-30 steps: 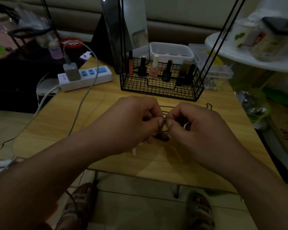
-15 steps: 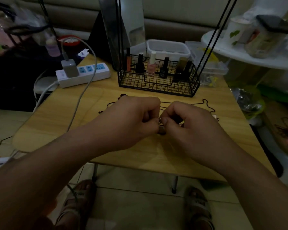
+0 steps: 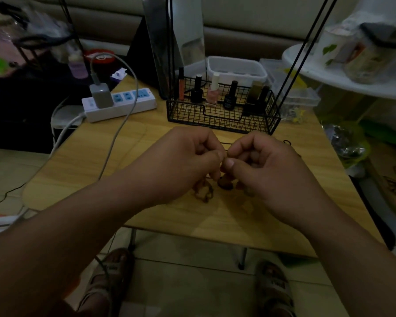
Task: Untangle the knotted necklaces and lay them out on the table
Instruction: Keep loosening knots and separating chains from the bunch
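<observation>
On the table [image 3: 85,165], wire basket [image 3: 222,121], power strip [image 3: 137,102], cable [image 3: 114,143] near left hand [image 3: 188,161]

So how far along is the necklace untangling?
Possibly one done: a thin dark cord lies on the table beyond the hands. In hand: left hand and right hand both pinch the top of a chain clump, pendant dangling beside it. Left: free that clump and lay it out.

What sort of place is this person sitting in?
Most likely a home living room, set up as a small hobby corner: a low wooden table stands before what looks like a sofa, with a wire basket of nail polish bottles and a power strip on it.
</observation>
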`<state>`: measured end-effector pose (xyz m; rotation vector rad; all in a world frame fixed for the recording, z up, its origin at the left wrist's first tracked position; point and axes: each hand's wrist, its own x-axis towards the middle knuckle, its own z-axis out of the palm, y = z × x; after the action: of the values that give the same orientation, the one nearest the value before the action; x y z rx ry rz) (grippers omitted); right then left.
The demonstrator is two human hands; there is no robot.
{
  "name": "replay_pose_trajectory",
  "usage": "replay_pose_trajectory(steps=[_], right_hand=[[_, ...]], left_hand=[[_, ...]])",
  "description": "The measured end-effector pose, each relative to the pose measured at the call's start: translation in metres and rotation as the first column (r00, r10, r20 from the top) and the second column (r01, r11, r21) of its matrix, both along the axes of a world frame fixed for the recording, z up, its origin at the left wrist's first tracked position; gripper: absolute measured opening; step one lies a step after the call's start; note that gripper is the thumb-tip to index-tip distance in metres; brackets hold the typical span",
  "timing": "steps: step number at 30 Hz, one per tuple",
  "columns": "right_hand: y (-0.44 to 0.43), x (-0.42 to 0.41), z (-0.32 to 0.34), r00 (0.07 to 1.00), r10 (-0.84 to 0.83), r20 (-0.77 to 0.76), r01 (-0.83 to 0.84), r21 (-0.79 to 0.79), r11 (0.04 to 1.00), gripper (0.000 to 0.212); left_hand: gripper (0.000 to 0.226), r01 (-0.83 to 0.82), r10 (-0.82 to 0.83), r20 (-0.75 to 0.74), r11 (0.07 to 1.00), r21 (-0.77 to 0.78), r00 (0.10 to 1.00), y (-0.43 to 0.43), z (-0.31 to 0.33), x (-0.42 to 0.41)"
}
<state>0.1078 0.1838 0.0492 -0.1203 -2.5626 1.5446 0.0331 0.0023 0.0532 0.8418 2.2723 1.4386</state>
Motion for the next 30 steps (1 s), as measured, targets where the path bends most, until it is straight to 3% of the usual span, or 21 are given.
replay_pose_trajectory(steps=[3,6,9,13,20,25,30], right_hand=[[0.003,-0.002,-0.001,0.999,0.015,0.028,-0.015,-0.002,1.0,0.014],[-0.001,0.001,0.0,0.97,0.195,0.144,-0.184,-0.087,0.979,0.026],[-0.01,0.001,-0.004,0.958,0.236,0.162,-0.233,-0.036,0.972,0.011],[-0.009,0.002,-0.001,0.971,0.212,0.109,-0.186,-0.207,0.961,0.013],[-0.005,0.002,-0.002,0.989,0.128,0.072,-0.098,-0.328,0.939,0.016],[-0.004,0.003,0.0,0.999,0.033,0.041,-0.022,-0.244,0.969,0.014],[-0.005,0.002,0.001,0.999,-0.044,-0.006,0.042,-0.216,0.976,0.013]], left_hand=[[0.007,-0.002,-0.02,0.188,0.993,0.115,0.982,0.001,0.001,-0.003],[0.008,-0.02,-0.085,0.347,0.958,0.287,0.934,0.0,0.004,-0.008],[0.013,-0.051,-0.131,0.404,0.911,0.409,0.905,-0.001,0.008,-0.011],[0.014,-0.107,-0.093,0.421,0.898,0.427,0.902,-0.005,0.01,-0.013],[0.013,-0.042,-0.024,0.25,0.966,0.254,0.968,-0.012,0.003,-0.012],[0.012,0.01,-0.005,-0.077,0.998,0.068,0.997,-0.013,0.003,-0.006],[0.013,-0.001,0.012,-0.19,0.998,0.061,0.982,-0.013,0.001,-0.005]])
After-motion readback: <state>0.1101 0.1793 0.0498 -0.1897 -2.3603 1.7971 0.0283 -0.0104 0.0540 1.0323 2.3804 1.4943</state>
